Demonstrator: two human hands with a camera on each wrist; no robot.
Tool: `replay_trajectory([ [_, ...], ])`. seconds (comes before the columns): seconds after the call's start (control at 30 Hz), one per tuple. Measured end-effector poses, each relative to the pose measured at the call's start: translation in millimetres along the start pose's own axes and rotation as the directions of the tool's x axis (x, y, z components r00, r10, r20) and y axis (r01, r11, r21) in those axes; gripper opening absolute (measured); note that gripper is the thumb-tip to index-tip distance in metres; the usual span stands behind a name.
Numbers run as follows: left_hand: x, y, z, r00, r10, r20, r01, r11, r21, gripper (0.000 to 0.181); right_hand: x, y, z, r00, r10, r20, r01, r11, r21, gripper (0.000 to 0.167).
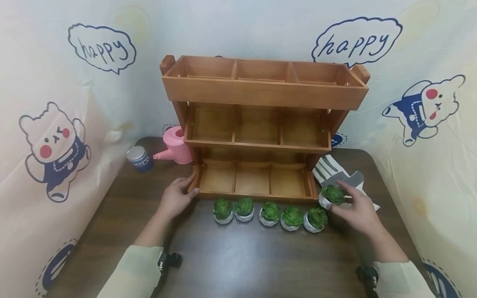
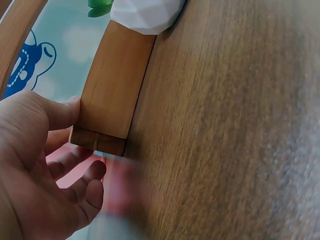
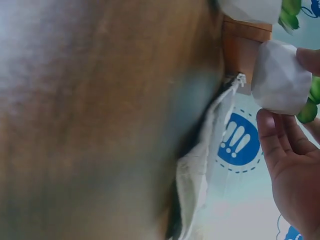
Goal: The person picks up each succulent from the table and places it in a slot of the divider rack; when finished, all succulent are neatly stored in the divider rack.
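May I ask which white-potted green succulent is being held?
The rightmost white-potted green succulent, pinched by the right hand; the other five stand on the brown wooden table.

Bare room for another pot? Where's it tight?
Biggest patch: table before the row of five potted plants, between the forearms. All nine compartments of the shelf look bare. Crowded: right of the shelf, with the right hand, its plant and a white-and-grey item; also back left, watering can and jar.

Lt grn sleeves [image 1: 135, 267], blk wrist cams [image 1: 173, 260]
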State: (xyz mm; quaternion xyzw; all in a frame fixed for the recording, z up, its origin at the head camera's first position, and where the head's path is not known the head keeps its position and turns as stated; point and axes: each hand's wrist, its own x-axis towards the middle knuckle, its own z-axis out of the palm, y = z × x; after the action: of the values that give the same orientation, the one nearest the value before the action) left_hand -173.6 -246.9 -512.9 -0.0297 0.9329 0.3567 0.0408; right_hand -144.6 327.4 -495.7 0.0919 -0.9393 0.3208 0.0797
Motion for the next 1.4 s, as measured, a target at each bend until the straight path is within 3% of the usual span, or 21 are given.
replay_trajectory([
  [0.2, 0.3, 1.4, -1.5, 1.000, -0.003, 0.001, 0.003, 1.000, 0.002, 0.065, 4.9, -9.8, -6.7, 1.000, 0.014, -0.001, -0.014, 1.000, 0.004, 0.075],
  [0.43, 2.7, 3.3, -0.7, 1.000, 0.008, -0.009, -0.008, 1.000, -0.002, 0.065, 15.3, -22.5, -6.4, 0.999, -0.052, 0.008, 0.052, 0.998, 0.022, 0.071],
  [0.87, 8.0, 7.7, -0.8, 1.000, 0.024, -0.008, -0.024, 1.000, 0.003, 0.064, 40.8, -39.8, 12.6, 0.996, -0.066, 0.068, 0.061, 0.996, 0.065, 0.069],
  [1.4, 2.6, 3.0, -1.8, 1.000, -0.027, 0.016, 0.027, 0.999, -0.019, 0.066, 64.0, -64.5, 42.2, 0.984, -0.091, 0.153, 0.080, 0.994, 0.077, 0.069],
])
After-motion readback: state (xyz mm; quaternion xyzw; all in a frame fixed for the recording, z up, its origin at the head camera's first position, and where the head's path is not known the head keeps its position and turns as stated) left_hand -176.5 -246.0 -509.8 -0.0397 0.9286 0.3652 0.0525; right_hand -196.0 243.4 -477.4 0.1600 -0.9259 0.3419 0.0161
